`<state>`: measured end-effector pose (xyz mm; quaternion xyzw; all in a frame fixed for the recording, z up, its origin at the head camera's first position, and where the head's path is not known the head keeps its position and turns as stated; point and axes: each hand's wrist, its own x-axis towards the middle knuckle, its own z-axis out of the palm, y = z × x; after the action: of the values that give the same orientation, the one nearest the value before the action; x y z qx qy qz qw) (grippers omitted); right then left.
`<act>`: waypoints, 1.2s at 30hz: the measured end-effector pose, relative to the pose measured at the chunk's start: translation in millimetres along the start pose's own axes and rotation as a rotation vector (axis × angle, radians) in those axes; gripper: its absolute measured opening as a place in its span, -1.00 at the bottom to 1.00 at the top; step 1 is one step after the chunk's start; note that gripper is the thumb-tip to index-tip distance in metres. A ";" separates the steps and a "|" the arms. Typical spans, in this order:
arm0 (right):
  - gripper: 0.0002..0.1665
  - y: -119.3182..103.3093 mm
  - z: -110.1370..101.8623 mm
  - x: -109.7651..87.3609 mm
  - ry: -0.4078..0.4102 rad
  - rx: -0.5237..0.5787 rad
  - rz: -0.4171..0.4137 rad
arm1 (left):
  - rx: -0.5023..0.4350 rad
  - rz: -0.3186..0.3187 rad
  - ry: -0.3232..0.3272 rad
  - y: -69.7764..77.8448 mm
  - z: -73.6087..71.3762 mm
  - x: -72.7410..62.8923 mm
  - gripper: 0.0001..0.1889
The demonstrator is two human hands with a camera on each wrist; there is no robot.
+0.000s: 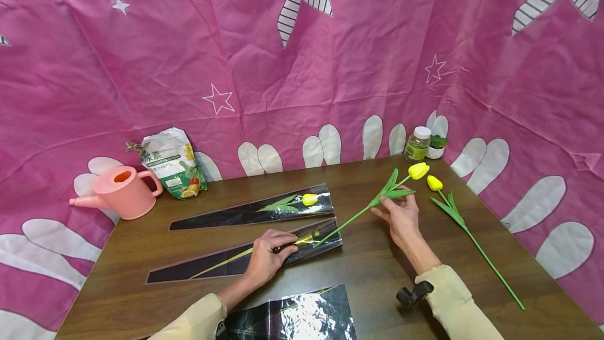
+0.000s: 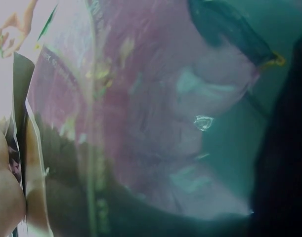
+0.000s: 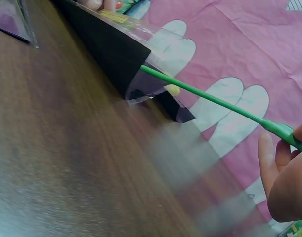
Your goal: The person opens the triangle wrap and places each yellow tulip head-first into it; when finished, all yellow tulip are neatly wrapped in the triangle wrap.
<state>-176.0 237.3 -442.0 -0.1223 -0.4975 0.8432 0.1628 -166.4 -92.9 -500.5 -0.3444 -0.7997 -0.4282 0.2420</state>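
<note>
My right hand (image 1: 402, 220) pinches a yellow artificial tulip (image 1: 355, 217) just below its green leaves, with the bloom pointing away to the upper right. The lower end of its stem (image 3: 202, 94) runs into the mouth of a black and clear wrapping sleeve (image 3: 108, 49). My left hand (image 1: 270, 257) grips that narrow, tapered sleeve (image 1: 222, 263) near its wide end. Behind it, a second sleeve (image 1: 207, 221) lies flat with a yellow tulip (image 1: 309, 200) inside. The left wrist view is mostly filled by glossy film.
Another yellow tulip (image 1: 481, 251) lies at the right of the wooden table (image 1: 377, 298). In front are more glossy black sleeves (image 1: 302, 316). Along the back stand a pink watering can (image 1: 125, 193), a printed bag (image 1: 172, 164), a lidded jar (image 1: 417, 146) and a small potted plant (image 1: 437, 146).
</note>
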 end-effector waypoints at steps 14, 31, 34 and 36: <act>-0.51 7.9 0.1 -14.7 -0.032 -0.050 -0.052 | -0.007 0.009 -0.007 0.4 0.8 -0.7 -0.75; -0.74 5.1 1.1 -23.6 -0.051 -0.029 -0.065 | -0.011 0.011 -0.014 0.2 -2.3 -1.4 -0.74; -0.68 5.5 1.4 -23.5 -0.035 -0.058 -0.083 | -0.014 0.006 -0.013 0.2 -2.2 -1.1 -0.74; -0.65 5.8 0.9 -23.9 -0.029 -0.081 -0.092 | -0.012 0.004 -0.012 0.4 -2.2 -1.4 -0.75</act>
<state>-155.2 224.5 -445.7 -0.0934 -0.5388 0.8156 0.1891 -164.9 -95.2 -500.2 -0.3501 -0.7979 -0.4303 0.2360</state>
